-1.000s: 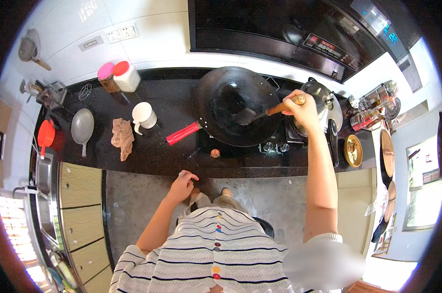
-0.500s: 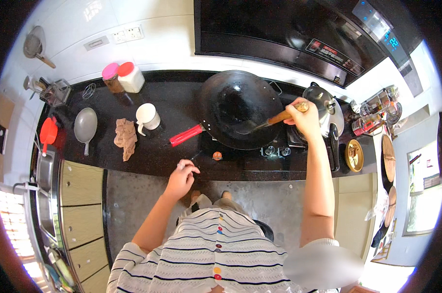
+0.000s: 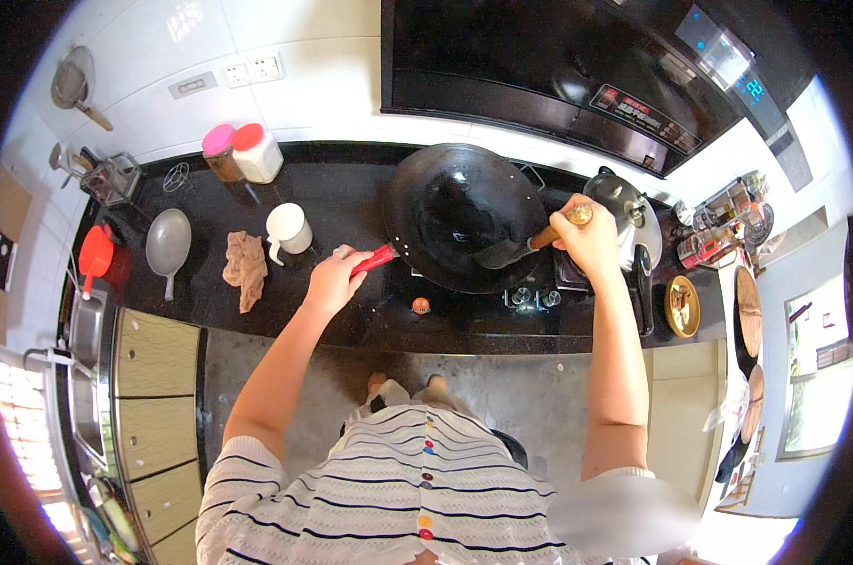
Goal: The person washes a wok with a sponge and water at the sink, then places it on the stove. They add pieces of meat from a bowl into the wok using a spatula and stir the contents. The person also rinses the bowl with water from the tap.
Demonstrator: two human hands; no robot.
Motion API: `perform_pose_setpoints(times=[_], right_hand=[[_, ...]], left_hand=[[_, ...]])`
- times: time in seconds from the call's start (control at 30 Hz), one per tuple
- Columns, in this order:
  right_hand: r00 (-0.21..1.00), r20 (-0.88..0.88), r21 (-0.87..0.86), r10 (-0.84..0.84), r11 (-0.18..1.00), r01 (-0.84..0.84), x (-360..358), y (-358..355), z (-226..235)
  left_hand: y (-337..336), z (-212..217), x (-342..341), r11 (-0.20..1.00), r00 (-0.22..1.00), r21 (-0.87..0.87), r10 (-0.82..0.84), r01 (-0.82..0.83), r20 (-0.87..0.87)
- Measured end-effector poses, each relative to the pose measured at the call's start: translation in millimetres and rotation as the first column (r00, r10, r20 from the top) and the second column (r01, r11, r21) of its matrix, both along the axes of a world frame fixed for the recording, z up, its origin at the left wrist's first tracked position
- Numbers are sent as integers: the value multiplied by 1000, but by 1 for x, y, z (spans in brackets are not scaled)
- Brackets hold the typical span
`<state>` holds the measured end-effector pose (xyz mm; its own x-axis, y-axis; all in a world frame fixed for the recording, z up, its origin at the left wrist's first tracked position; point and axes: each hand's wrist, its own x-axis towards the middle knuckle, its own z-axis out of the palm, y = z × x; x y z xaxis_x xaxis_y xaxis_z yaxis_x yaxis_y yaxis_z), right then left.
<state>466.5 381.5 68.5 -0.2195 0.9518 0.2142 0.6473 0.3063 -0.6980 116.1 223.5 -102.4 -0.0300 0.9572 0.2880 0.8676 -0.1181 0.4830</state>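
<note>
On the black countertop [image 3: 351, 202], under a dark range hood [image 3: 539, 56], a large black wok [image 3: 459, 212] is seated on the stove. Its red handle [image 3: 375, 259] is gripped by the left hand [image 3: 332, 281], fingers closed round it. A wooden-handled spatula [image 3: 525, 243] is clasped in the right hand [image 3: 591, 243], blade resting inside the wok. A white mug [image 3: 288, 229] and crumpled brown cloth [image 3: 246, 268] are noted left of the wok.

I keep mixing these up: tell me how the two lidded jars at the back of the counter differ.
The pink-lidded jar has a pink lid and dark brown contents; the red-lidded jar has a red lid and looks white. The pink-lidded jar stands to the left, the red-lidded jar to the right. Both stand upright, lids on, side by side against the wall.
</note>
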Motion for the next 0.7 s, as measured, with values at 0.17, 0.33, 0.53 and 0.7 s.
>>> perform_pose_setpoints(times=[0.17,0.33,0.53,0.7], right_hand=[[993,105,136,-59,990,45,-13,-4,-19],[947,-320,-35,35,998,-49,-17,14,-61],[953,-303,-154,-27,988,-21,-20,-17,-1],[958,-263,-135,-113,988,80,-22,-21,-4]], left_hand=[[0,-7,3,1000,1000,7,4,-4,23],[-2,-7,9,1000,999,1,-12,11,33],[-9,-11,13,1000,999,-20,14,-13,41],[-11,-10,14,1000,997,-8,25,-24,68]])
